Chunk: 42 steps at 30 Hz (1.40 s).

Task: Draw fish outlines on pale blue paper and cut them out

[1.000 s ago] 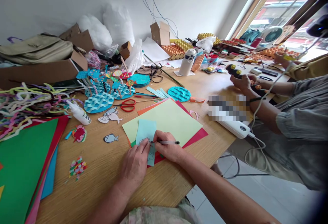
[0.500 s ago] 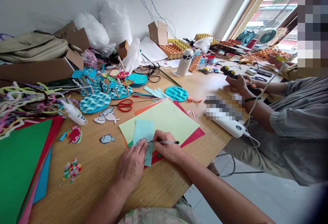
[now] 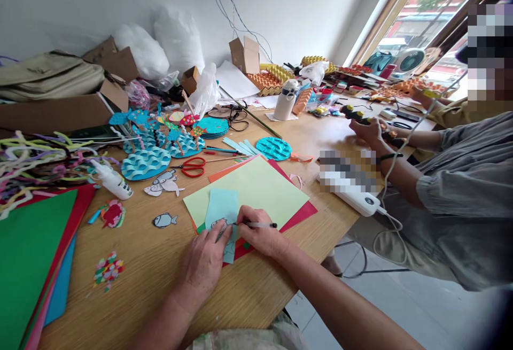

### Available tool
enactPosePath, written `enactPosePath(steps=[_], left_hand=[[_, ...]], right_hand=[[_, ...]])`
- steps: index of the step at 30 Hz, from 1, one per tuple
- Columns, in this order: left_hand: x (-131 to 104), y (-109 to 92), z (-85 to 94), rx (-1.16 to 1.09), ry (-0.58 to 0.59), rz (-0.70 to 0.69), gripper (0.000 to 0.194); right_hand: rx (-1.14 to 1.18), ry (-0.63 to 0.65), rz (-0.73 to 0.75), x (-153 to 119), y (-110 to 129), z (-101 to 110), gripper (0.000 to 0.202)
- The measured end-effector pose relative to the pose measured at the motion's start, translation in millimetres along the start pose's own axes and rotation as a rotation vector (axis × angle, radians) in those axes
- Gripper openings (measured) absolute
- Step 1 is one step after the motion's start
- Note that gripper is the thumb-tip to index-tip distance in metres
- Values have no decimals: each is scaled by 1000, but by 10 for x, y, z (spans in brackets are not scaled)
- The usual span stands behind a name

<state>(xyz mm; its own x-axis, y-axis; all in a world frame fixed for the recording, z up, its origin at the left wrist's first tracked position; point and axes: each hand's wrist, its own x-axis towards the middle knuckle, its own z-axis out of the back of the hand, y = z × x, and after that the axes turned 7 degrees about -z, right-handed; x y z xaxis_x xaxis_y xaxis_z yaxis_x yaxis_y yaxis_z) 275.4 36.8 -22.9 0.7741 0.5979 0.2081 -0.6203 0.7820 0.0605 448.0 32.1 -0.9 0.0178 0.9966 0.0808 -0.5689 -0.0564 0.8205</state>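
Observation:
My right hand (image 3: 259, 235) is closed round a pen (image 3: 261, 225), its tip at the edge of a light blue paper piece (image 3: 223, 203). With fingers stretched out, my left hand (image 3: 203, 259) presses on that paper and on a small fish cutout (image 3: 218, 222), which the fingertips partly cover. Drawn lines show on the blue paper below the fingers. Beneath lies a pale green sheet (image 3: 260, 184) on red and orange sheets. To the left rests a grey fish cutout (image 3: 164, 220), with more cutouts (image 3: 165, 183) beside red-handled scissors (image 3: 193, 167).
A glue bottle (image 3: 114, 180) and coloured sheets (image 3: 40, 232) are at the left. Blue wave-decorated discs (image 3: 146, 163) stand behind the scissors. A white power strip (image 3: 356, 196) lies at the table's right edge. A co-worker's hands (image 3: 371, 131) hold a dark object.
The view has shifted slightly, so most things sit a little further left. The pen and both hands keep nearly the same place on the paper.

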Motion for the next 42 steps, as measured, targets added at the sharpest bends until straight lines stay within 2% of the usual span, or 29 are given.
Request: enactPosePath(steps=[27, 35, 42], left_hand=[[1, -20, -10, -17, -16, 27, 48], [0, -26, -6, -11, -10, 24, 48], [-3, -33, -5, 21, 16, 26, 47]], right_hand=[[-51, 1, 25, -22, -33, 0, 13], [-14, 17, 27, -32, -31, 8, 14], [52, -23, -27, -18, 0, 47, 11]])
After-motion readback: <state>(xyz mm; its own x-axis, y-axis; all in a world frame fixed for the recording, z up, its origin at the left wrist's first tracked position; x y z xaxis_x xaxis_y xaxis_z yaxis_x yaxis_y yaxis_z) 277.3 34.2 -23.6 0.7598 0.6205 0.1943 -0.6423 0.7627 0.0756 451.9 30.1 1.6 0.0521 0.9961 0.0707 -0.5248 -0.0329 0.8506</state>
